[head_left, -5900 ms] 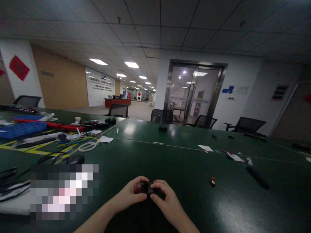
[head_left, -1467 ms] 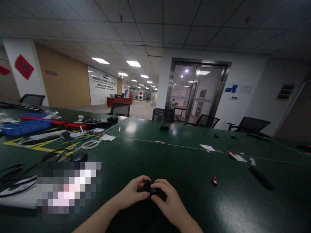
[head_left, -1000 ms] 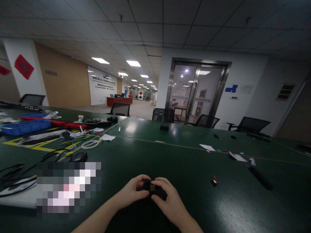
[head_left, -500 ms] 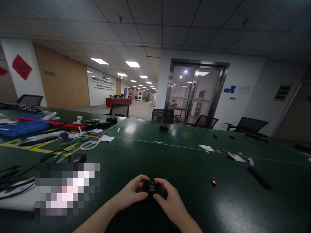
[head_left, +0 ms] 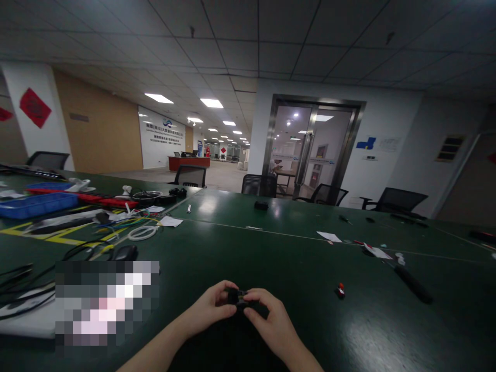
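Just above the front of the green tabletop (head_left: 217, 253), a small black object (head_left: 239, 298) with a little yellowish detail is held between both hands. My left hand (head_left: 211, 306) pinches its left side between thumb and fingers. On the other side, my right hand (head_left: 270, 311) grips it with thumb and index finger, the fingertips covering part of its top. Its exact kind is too small and dark to make out. To the right lies a small red and white piece (head_left: 340, 291), touched by neither hand.
A black-handled tool (head_left: 413, 284) lies at right near some paper (head_left: 376, 251). Farther back sits a small black box (head_left: 261, 205). Cables, a white coil (head_left: 142, 232), a computer mouse (head_left: 126, 253) and a blue tray (head_left: 39, 204) crowd the left. A blurred patch hides the front left.
My right fingertips have shifted slightly left over the black object, and less of its yellowish detail shows. My left hand has barely moved.
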Motion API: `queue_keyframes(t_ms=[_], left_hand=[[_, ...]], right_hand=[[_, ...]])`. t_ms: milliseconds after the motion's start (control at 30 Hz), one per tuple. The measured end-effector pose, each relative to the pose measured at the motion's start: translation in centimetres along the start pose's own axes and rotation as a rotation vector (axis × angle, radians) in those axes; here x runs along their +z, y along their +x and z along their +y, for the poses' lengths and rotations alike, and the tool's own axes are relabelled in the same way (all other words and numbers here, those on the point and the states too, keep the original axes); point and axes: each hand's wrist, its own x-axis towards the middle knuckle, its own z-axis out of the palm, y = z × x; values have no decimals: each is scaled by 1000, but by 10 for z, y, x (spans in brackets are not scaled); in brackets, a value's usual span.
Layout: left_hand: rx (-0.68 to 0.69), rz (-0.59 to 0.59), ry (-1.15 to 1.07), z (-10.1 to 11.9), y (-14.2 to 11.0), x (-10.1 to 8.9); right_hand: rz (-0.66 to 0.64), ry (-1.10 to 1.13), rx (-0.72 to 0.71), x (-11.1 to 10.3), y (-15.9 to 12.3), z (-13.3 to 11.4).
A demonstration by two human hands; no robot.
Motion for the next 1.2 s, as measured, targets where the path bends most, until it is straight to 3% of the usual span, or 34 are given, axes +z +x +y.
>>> queue_keyframes(t_ms=[233,467,1200], left_hand=[[18,2,-12,2,1,2],[-8,22,9,6,-2,3],[19,19,13,-1,1,0]], right_hand=[[55,-5,-56,4,3,7],[15,-46,15,0,0,-3],[25,-11,29,3,2,6]])
